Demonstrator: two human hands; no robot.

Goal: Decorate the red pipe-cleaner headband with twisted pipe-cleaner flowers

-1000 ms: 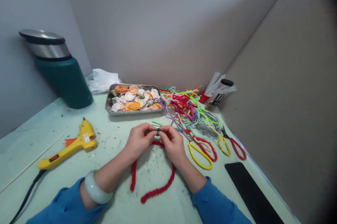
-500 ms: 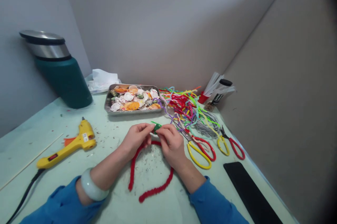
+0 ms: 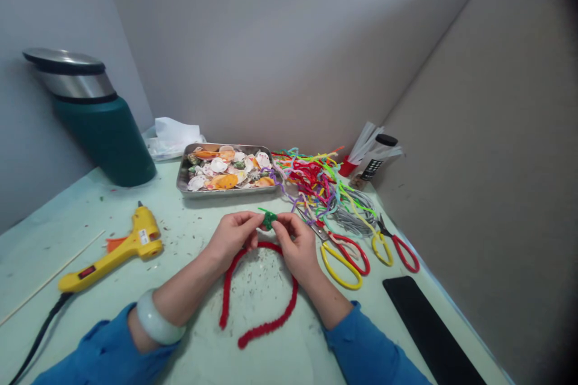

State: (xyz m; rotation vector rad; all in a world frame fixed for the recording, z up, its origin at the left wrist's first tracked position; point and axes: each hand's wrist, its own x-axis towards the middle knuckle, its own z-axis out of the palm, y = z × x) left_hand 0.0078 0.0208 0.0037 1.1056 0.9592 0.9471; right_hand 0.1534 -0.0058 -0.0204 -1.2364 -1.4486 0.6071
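Observation:
Between my fingertips is a small green piece of bent pipe cleaner (image 3: 270,220), with a thin green end poking out to the left. My left hand (image 3: 235,237) pinches it from the left, and my right hand (image 3: 297,246) pinches it from the right. Below both hands a red fuzzy headband (image 3: 289,313) lies on the table as an open loop, its ends toward me. My hands cover parts of the headband's upper curve.
A metal tray (image 3: 226,194) of shells stands behind my hands. To its right lie tangled pipe cleaners (image 3: 311,183), scissors (image 3: 343,258) and smaller scissors (image 3: 400,246). A yellow glue gun (image 3: 130,246), a stick (image 3: 54,276) and a green bottle (image 3: 106,138) are left; a black strip (image 3: 428,325) lies right.
My right fingers have shifted slightly on the green pipe cleaner, so more of it shows between my hands. The headband lies where it was.

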